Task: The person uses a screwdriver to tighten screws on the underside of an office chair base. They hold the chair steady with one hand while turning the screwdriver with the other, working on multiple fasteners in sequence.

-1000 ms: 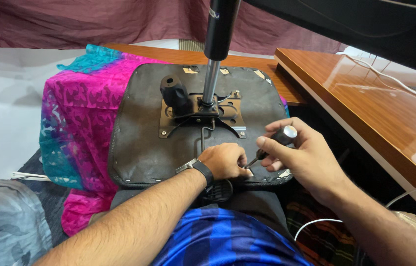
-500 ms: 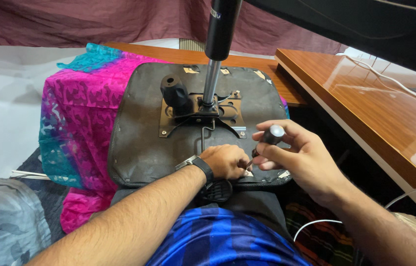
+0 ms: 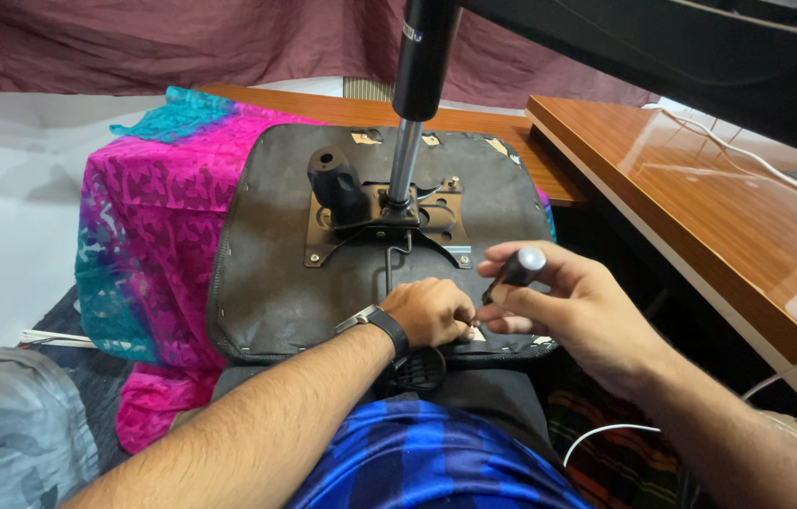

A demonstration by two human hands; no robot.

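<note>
Right hand grips screwdriver — tip down-left.

Behind your work you have a dark maroon curtain hanging across the back, with a pale white surface below it on your left. To your right runs a glossy brown wooden table, catching light in bright reflections, with a white cable lying across it. A second wooden ledge sits just under the curtain.
</note>
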